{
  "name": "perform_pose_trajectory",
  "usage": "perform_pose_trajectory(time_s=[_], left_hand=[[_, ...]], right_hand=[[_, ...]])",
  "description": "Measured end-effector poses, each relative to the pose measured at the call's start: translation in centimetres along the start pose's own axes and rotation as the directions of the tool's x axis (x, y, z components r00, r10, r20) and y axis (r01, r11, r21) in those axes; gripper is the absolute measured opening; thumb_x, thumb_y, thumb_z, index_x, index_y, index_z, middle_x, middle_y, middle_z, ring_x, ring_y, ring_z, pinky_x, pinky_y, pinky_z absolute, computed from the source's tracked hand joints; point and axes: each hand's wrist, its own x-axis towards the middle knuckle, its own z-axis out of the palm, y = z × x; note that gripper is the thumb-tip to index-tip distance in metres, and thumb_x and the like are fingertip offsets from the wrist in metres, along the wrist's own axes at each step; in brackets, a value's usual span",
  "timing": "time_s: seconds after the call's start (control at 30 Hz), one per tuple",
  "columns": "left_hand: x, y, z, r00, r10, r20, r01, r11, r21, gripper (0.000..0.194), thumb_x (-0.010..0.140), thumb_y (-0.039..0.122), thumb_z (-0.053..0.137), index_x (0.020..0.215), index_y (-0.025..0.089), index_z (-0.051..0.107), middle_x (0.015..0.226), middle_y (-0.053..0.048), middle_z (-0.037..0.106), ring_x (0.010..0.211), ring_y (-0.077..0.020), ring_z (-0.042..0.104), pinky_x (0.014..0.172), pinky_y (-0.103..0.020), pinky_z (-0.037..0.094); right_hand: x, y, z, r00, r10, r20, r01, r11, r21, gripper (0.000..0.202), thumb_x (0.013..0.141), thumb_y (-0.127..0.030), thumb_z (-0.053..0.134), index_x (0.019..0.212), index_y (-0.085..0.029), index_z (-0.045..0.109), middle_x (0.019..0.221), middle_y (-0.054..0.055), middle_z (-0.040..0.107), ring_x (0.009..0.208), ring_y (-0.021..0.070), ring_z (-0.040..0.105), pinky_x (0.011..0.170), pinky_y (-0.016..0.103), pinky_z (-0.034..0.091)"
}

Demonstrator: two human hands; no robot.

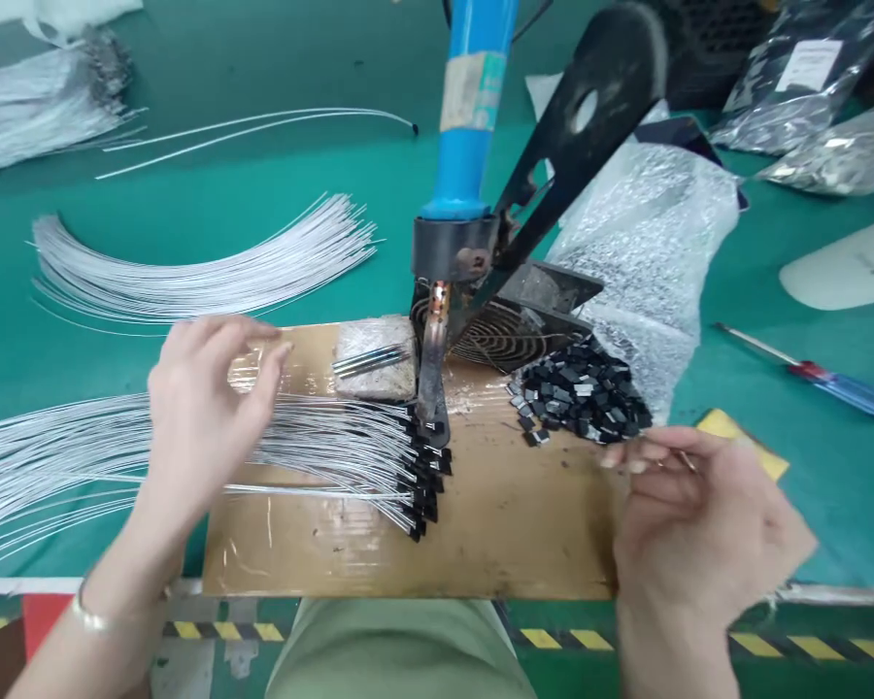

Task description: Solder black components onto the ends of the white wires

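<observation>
My left hand (pixel 200 403) hovers over a bundle of thin white wires (pixel 335 437), its thumb and forefinger apart with nothing visible between them. The wires end in small black connectors (pixel 426 476) near the middle of a brown board (pixel 510 515). At the right, the fingertips of my right hand (pixel 699 515) are pinched together beside a heap of small black connector pieces (pixel 583 393). A thin metallic bit shows among those fingers, but what it belongs to is unclear. Between the hands, a blue-handled soldering iron (pixel 466 146) is fixed tip down in a black holder (pixel 583 126).
Short metal rods (pixel 368 361) lie on a pale block (pixel 374 383) by the iron's tip. Behind are a loose wire bundle (pixel 204 277) and a long wire pair (pixel 262 121). A plastic bag (pixel 648 233), a screwdriver (pixel 816 374) and a yellow sponge (pixel 743 442) lie rightward.
</observation>
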Motion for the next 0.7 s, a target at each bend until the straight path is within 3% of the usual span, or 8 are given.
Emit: perform_pose_trajectory(time_s=[0.07, 0.17, 0.3, 0.53, 0.7], left_hand=[[3.4, -2.8, 0.9, 0.995, -0.004, 0.096, 0.001, 0.999, 0.034, 0.027, 0.096, 0.035, 0.069, 0.112, 0.014, 0.076, 0.101, -0.009, 0.068, 0.099, -0.0264, 0.06, 0.1, -0.041, 0.045], [7.5, -5.8, 2.9, 0.976, 0.013, 0.217, -0.014, 1.0, 0.003, 0.018, 0.091, 0.026, 0.072, 0.105, 0.014, 0.076, 0.098, -0.006, 0.064, 0.093, -0.0216, 0.059, 0.096, -0.035, 0.047], [9.4, -7.2, 4.9, 0.972, 0.019, 0.236, -0.002, 0.998, -0.068, 0.004, 0.083, 0.014, 0.076, 0.082, 0.016, 0.073, 0.089, -0.003, 0.06, 0.09, -0.0202, 0.057, 0.094, -0.034, 0.047], [9.0, -7.2, 2.8, 0.988, -0.081, 0.129, 0.11, 0.963, -0.245, 0.009, 0.092, 0.019, 0.069, 0.086, 0.016, 0.064, 0.095, 0.001, 0.073, 0.091, -0.0119, 0.066, 0.089, -0.025, 0.052], [9.2, -6.9, 0.6, 0.984, -0.158, 0.077, 0.175, 0.903, -0.391, 0.007, 0.092, 0.013, 0.065, 0.091, 0.016, 0.059, 0.071, 0.007, 0.07, 0.067, -0.0088, 0.071, 0.067, -0.022, 0.056]], right_hand=[[0.6, 0.7, -0.5, 0.997, 0.077, 0.012, -0.077, 0.994, 0.071, 0.036, 0.086, -0.046, 0.076, 0.07, -0.015, 0.08, 0.06, 0.005, 0.061, 0.052, 0.018, 0.056, 0.049, 0.036, 0.045], [0.8, 1.3, -0.8, 0.991, 0.121, 0.048, -0.125, 0.989, 0.075, 0.032, 0.084, -0.043, 0.08, 0.072, -0.014, 0.082, 0.068, 0.009, 0.066, 0.057, 0.0182, 0.06, 0.049, 0.035, 0.048], [0.5, 1.3, -0.6, 0.995, 0.095, 0.04, -0.097, 0.994, 0.051, 0.026, 0.085, -0.037, 0.082, 0.072, -0.015, 0.083, 0.075, 0.012, 0.072, 0.06, 0.0186, 0.063, 0.049, 0.035, 0.049], [0.4, 1.1, -0.5, 0.991, 0.093, 0.092, -0.094, 0.996, -0.002, 0.023, 0.085, -0.034, 0.082, 0.068, -0.019, 0.083, 0.071, 0.011, 0.073, 0.057, 0.0188, 0.063, 0.047, 0.036, 0.048], [0.5, 1.3, -0.6, 0.992, 0.089, 0.087, -0.087, 0.996, -0.024, 0.025, 0.085, -0.037, 0.083, 0.07, -0.018, 0.084, 0.069, 0.011, 0.072, 0.055, 0.019, 0.063, 0.045, 0.036, 0.048]])
